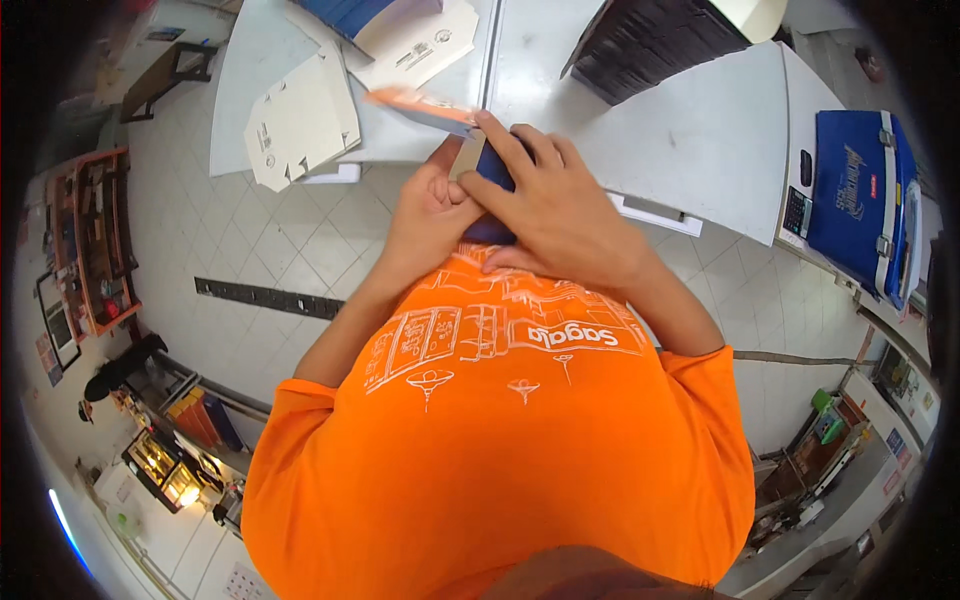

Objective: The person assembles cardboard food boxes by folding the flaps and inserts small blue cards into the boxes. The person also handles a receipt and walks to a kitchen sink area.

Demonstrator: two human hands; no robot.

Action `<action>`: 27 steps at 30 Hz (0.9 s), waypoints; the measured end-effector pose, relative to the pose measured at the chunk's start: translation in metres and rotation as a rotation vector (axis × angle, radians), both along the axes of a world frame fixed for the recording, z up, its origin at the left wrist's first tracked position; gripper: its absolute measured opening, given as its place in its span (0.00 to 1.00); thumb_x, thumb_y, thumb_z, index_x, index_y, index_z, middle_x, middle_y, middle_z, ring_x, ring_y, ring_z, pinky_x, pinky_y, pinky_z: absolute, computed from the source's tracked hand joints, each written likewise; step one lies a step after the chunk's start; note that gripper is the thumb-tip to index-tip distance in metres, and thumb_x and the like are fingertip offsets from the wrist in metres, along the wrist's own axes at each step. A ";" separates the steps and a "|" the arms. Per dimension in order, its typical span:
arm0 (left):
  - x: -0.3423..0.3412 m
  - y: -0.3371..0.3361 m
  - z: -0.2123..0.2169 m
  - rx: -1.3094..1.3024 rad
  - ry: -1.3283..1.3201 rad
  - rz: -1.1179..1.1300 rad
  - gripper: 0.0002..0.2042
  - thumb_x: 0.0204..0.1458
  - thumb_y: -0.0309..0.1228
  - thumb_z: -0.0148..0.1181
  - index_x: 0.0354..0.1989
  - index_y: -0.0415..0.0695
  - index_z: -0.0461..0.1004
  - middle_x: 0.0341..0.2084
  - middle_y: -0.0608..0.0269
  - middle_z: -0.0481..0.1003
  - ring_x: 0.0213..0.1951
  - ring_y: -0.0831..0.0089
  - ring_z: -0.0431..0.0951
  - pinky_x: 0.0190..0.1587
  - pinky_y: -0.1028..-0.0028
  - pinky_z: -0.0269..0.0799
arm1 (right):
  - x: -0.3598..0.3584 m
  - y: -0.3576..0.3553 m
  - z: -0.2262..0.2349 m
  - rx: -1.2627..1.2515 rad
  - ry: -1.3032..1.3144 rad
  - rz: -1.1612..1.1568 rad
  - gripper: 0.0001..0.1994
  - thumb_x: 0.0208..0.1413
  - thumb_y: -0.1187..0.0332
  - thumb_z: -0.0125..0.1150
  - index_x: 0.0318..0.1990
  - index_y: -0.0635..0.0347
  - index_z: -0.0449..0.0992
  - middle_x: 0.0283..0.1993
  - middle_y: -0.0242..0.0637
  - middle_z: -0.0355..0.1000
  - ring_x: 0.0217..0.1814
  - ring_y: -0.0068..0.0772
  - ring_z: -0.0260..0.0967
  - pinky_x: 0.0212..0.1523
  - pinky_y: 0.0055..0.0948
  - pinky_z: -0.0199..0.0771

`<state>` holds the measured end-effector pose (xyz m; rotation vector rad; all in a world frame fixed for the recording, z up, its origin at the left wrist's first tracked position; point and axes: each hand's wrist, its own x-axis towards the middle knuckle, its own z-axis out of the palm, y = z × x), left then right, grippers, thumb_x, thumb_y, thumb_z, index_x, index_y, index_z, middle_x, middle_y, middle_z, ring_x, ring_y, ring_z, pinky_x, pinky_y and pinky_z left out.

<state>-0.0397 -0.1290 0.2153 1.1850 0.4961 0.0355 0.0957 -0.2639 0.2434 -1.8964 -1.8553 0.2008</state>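
Note:
Close against my orange shirt, at the table's near edge, I hold a small dark blue cardboard box [490, 228] with a bare tan inner face. An orange and pale flap [425, 106] sticks up at its far end, smeared by motion. My left hand [432, 212] is closed at the box's left side, its fingers curled in. My right hand [565, 205] wraps over the top and right side, with fingers spread across the blue face. Most of the box is hidden beneath both hands.
Cream die-cut card sheets [305, 120] lie on the white table [540, 75] at the far left, partly under a blue piece. A black stack [655, 45] stands at the far right. Farther right are a calculator [797, 212] and a blue case [850, 195].

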 end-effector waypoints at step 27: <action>0.193 -0.025 0.060 1.183 -1.390 0.028 0.28 0.43 0.41 0.76 0.53 0.53 0.70 0.65 0.51 0.58 0.67 0.47 0.57 0.64 0.52 0.64 | 0.105 -0.110 0.102 0.332 -0.565 -0.646 0.13 0.51 0.70 0.69 0.45 0.60 0.79 0.40 0.45 0.78 0.41 0.50 0.76 0.42 0.45 0.74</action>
